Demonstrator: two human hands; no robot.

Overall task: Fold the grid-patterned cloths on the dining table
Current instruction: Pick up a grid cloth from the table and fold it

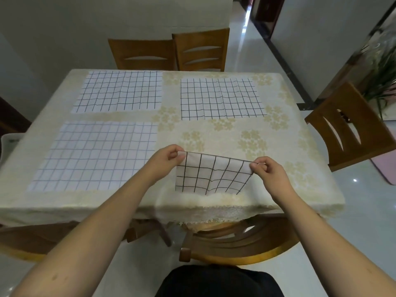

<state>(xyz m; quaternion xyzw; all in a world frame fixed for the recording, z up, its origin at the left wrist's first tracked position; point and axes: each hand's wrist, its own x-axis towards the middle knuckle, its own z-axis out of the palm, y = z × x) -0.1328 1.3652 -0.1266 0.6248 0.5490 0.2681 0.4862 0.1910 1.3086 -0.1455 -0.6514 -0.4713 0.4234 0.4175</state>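
Note:
A white cloth with a black grid [211, 174] hangs folded over, lifted at the near right part of the table. My left hand [166, 161] pinches its upper left corner and my right hand [267, 173] pinches its upper right corner; its lower edge touches the table near the front edge. Three more grid cloths lie flat: one with faint blue lines at the near left [96, 155], one at the far left [120, 92], and one with bold black lines at the far right [220, 98].
The table wears a cream floral tablecloth [257, 136] with a lace hem. Wooden chairs stand at the far side [171, 51], at the right [351, 125] and under the near edge [235, 239]. A potted plant [383, 78] stands at the right wall.

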